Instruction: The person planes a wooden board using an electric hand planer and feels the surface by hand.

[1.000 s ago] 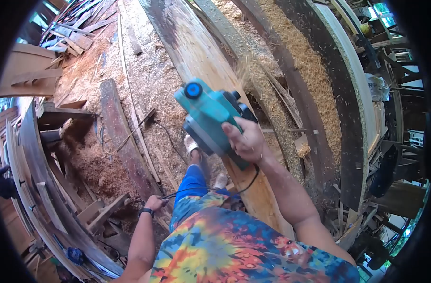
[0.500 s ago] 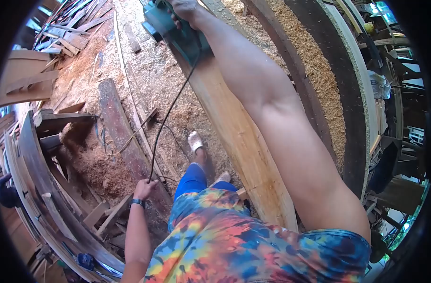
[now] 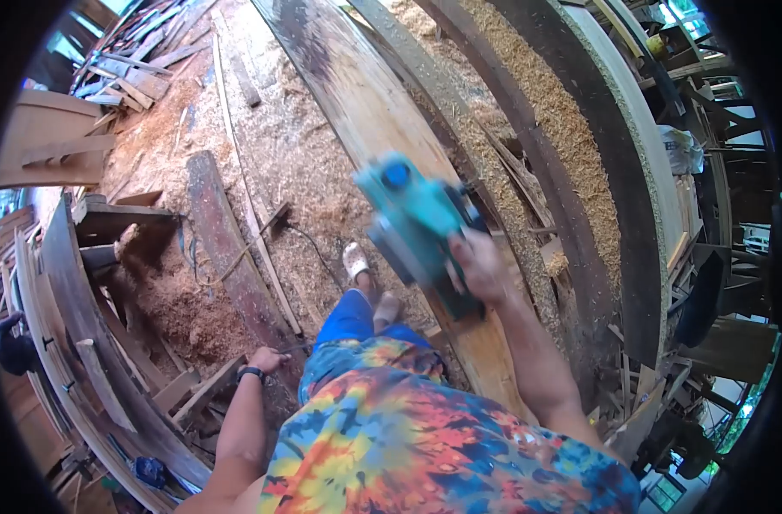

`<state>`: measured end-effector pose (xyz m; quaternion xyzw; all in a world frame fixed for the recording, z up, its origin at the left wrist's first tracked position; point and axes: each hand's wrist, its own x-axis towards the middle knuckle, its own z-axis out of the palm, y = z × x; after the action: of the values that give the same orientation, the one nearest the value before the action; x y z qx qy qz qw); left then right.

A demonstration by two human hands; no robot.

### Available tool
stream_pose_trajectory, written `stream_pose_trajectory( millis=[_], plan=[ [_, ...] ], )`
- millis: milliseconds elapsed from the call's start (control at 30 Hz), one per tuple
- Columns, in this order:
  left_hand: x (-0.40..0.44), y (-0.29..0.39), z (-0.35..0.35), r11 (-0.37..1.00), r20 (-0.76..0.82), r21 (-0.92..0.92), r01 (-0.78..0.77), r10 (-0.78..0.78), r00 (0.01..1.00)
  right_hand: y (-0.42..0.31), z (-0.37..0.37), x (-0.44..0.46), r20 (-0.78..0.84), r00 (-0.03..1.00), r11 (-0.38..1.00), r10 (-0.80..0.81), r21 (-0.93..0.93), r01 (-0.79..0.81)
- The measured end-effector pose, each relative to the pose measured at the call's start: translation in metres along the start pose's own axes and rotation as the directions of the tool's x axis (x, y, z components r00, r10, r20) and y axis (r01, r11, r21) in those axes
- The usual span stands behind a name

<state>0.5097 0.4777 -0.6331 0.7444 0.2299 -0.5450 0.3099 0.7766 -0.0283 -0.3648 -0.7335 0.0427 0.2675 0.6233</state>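
Observation:
A long pale board runs from the top of the view down beside my body. On it sits a teal electric hand planer, blurred by motion. My right hand is wrapped round the planer's rear handle. Low on the left, my left hand is closed, and a short piece of the black power cord shows at its fingers. The rest of the cord near the planer cannot be made out.
Wood shavings and sawdust cover the ground. A reddish weathered plank lies left of my feet. More dark planks stretch along the right, and scrap wood is heaped at the upper left.
My right hand has pulled the planer back along the board, from the top of the view to near my body. My left hand has dropped slightly, and the cord no longer stretches up taut.

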Motion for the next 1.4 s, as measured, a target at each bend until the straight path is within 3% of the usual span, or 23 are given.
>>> stream_pose_trajectory(
  millis=[100, 200, 300, 400, 433, 567, 733, 767, 867, 1000, 1100, 1400],
  plan=[
    [0.001, 0.028, 0.006, 0.984, 0.037, 0.178, -0.03, 0.024, 0.999, 0.058, -0.022, -0.108, -0.014, 0.999, 0.999, 0.048, -0.002, -0.048],
    [-0.01, 0.082, 0.003, 0.928, 0.084, 0.284, -0.241, 0.226, 0.97, 0.094, -0.037, -0.186, -0.082, 0.992, 0.996, 0.094, 0.017, -0.093],
    [0.017, 0.103, 0.006, 0.936, 0.023, 0.238, -0.26, 0.263, 0.965, 0.101, -0.038, -0.199, -0.125, 0.984, 0.992, 0.123, 0.025, -0.121],
    [0.01, 0.141, -0.021, 0.915, -0.01, 0.351, -0.197, 0.214, 0.977, 0.088, -0.034, -0.173, -0.131, 0.985, 0.993, 0.113, 0.0, -0.114],
    [-0.018, 0.166, -0.041, 0.96, 0.043, 0.195, -0.201, 0.196, 0.98, 0.086, -0.034, -0.16, -0.123, 0.984, 0.992, 0.128, 0.026, -0.126],
    [0.016, 0.157, -0.082, 0.94, 0.025, 0.27, -0.206, 0.207, 0.978, 0.046, -0.022, -0.09, -0.113, 0.992, 0.992, 0.061, 0.114, -0.048],
    [0.056, 0.16, -0.143, 0.922, 0.018, 0.337, -0.19, 0.196, 0.98, -0.005, -0.022, 0.017, -0.1, 0.994, 0.997, 0.04, 0.067, -0.033],
    [0.069, 0.156, -0.157, 0.917, -0.01, 0.324, -0.234, 0.251, 0.968, -0.019, -0.021, 0.043, -0.097, 0.995, 0.997, 0.029, 0.068, -0.023],
    [0.055, 0.196, -0.221, 0.964, 0.028, 0.254, -0.084, 0.08, 0.996, -0.062, -0.009, 0.116, -0.094, 0.994, 0.995, 0.053, 0.086, -0.045],
    [0.066, 0.212, -0.29, 0.99, 0.079, 0.054, -0.132, 0.128, 0.989, -0.115, 0.001, 0.22, -0.085, 0.996, 0.999, 0.032, 0.044, -0.028],
    [0.062, 0.24, -0.339, 0.992, 0.082, 0.063, -0.108, 0.102, 0.991, -0.145, 0.006, 0.293, -0.059, 0.998, 1.0, 0.011, 0.005, -0.01],
    [0.101, 0.223, -0.381, 0.981, 0.004, -0.172, -0.086, 0.088, 0.996, -0.276, 0.06, 0.528, -0.031, 0.997, 0.994, -0.072, -0.079, 0.069]
  ],
)
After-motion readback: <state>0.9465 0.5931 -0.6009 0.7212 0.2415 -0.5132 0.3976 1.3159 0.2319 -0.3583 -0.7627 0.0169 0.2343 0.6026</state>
